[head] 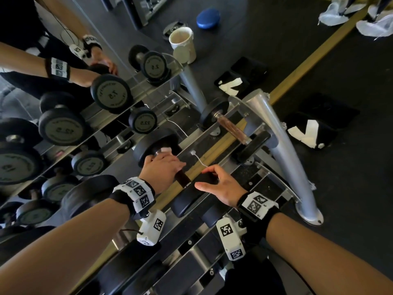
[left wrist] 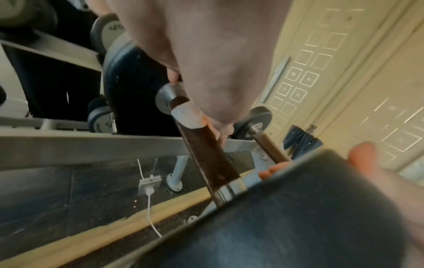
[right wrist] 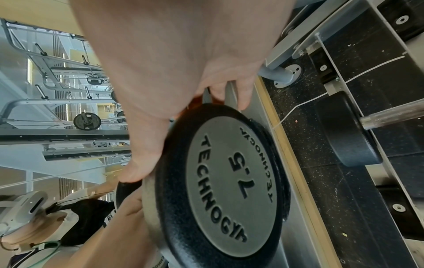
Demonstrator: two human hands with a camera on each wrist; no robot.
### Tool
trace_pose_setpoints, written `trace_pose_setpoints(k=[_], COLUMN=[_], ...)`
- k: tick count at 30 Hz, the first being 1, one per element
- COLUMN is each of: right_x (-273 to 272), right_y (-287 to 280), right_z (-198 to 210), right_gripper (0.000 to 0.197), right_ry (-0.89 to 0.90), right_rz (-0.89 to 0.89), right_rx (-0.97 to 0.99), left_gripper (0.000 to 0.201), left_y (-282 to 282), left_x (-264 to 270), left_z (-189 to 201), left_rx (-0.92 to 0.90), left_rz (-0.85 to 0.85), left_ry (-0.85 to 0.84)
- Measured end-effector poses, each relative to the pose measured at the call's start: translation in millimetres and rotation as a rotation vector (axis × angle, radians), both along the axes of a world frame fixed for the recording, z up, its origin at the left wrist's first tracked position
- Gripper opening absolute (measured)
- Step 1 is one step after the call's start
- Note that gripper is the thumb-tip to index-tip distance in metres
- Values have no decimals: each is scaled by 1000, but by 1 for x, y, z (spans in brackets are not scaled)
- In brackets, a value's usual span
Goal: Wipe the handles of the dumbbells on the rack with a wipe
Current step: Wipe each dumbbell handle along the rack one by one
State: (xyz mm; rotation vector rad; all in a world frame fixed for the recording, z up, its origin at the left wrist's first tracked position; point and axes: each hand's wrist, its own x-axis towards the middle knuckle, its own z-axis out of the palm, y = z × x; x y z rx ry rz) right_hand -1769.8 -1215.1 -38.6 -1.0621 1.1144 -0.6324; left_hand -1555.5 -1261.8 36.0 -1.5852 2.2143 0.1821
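Observation:
A 7.5 dumbbell lies on the top shelf of the rack (head: 280, 133). My left hand (head: 168, 165) is wrapped round its brown handle (head: 183, 178) near the far head (head: 148, 145), pressing a white wipe (head: 166, 150) onto the bar. In the left wrist view the wipe (left wrist: 187, 117) shows as a pale band on the handle (left wrist: 208, 154) under my fingers. My right hand (head: 209, 177) grips the rim of the near head (head: 189, 199), thumb on one side and fingers curled over the other. The right wrist view shows that head's grey 7.5 face (right wrist: 229, 181).
A smaller dumbbell (head: 231, 126) with a brown handle lies further right on the same shelf. A mirror at the left reflects several dumbbells. A white bin (head: 182, 43) and a blue disc (head: 208, 18) stand on the floor beyond. A white cable (head: 200, 160) trails under the shelf.

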Motion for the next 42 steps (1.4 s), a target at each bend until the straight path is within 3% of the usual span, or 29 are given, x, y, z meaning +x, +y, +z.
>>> trace_pose_setpoints(k=[6,13,20,26,30,33,39,42], right_x=[1,0,0,-1,-2,-2,2,2], right_y=[0,1,0,0,0,1,3,3], right_z=[-1,-3,-3,-3,-1,-1,-3,-2], right_gripper=[47,47,46,47,48,48,45,45], right_ry=[-10,-5,20,11,19,14,-6,5], right_rz=[-13,-9,2,-1,6,3,-43,-33], right_rx=[-4,-7,-17,-6,-9,-12,-2,0], left_gripper=[50,42,43,52,52,51,33,38], left_y=[-2,-1,11,-12,-22,-24,23,13], left_x=[14,7,19,21,26,21,2,8], left_z=[3,-7,3,-10,-12,-6,-4,-2], left_rx=[54,11,21,-37,4,-2,124,102], left_rz=[-117,67,-151,45,-201,-223,-354,-312], left_ry=[17,96,88,145,71,72,435,387])
